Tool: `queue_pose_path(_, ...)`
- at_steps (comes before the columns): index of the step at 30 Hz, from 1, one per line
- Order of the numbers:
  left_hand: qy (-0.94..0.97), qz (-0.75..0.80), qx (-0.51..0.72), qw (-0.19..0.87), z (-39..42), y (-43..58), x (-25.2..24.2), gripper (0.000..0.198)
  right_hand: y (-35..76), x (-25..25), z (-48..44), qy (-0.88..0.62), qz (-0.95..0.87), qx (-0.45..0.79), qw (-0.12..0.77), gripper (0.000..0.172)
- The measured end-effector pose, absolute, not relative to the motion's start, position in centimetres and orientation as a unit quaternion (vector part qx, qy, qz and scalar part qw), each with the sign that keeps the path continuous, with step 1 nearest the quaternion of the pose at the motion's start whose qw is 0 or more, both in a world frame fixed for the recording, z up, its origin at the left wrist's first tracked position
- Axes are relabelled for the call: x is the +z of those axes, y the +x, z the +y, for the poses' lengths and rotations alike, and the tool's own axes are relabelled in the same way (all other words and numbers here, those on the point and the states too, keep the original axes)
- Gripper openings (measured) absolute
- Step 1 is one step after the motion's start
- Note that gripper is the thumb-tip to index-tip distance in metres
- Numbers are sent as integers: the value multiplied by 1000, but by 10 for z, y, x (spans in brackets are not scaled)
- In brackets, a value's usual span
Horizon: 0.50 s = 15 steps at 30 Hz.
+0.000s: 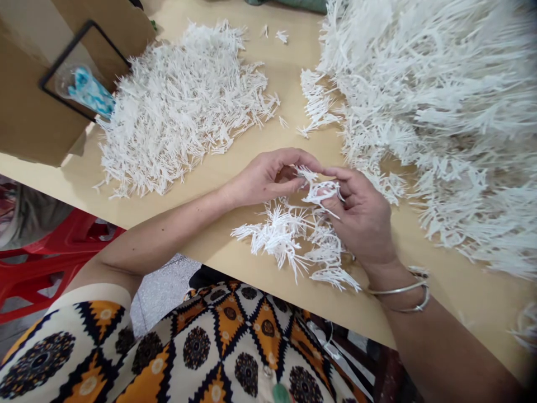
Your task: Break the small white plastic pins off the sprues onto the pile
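Note:
My left hand (268,176) and my right hand (363,215) meet over the middle of a light wooden table (235,168). Both pinch the same small white plastic branched piece (321,190), the left with thumb and fingertips, the right with fingers curled round it. Just below the hands lies a small heap of the same white spiky pieces (293,240), near the table's front edge. Two thin silver bangles (403,291) sit on my right wrist.
A big mound of white plastic pieces (440,112) fills the right side. A flatter pile of separated pieces (180,106) lies at the left back. A cardboard box (37,95) with a blue-patterned packet (90,89) stands at far left. A red plastic stool (46,263) is below the table.

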<state>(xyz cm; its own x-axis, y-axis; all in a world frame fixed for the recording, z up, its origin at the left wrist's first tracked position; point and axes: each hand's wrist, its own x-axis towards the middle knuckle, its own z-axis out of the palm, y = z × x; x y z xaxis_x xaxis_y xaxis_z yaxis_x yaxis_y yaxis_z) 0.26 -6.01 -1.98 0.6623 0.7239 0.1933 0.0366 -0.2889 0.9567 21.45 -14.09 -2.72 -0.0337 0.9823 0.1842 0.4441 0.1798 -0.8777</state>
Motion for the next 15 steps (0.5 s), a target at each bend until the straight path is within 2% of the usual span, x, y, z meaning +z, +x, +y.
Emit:
queue_pose_path(6, 790, 221, 311, 480, -62, 2, -15, 26, 209, -23, -140, -592, -643, 255, 413, 12)
queue_pose_path(12, 832, 232, 333, 378, -61, 3, -12, 18, 210, -26, -141, -597, -637, 260, 413, 12)
queue_pose_path(15, 805, 258, 352, 401, -60, 4, -16, 18, 211, -27, -142, -598, -639, 257, 410, 11)
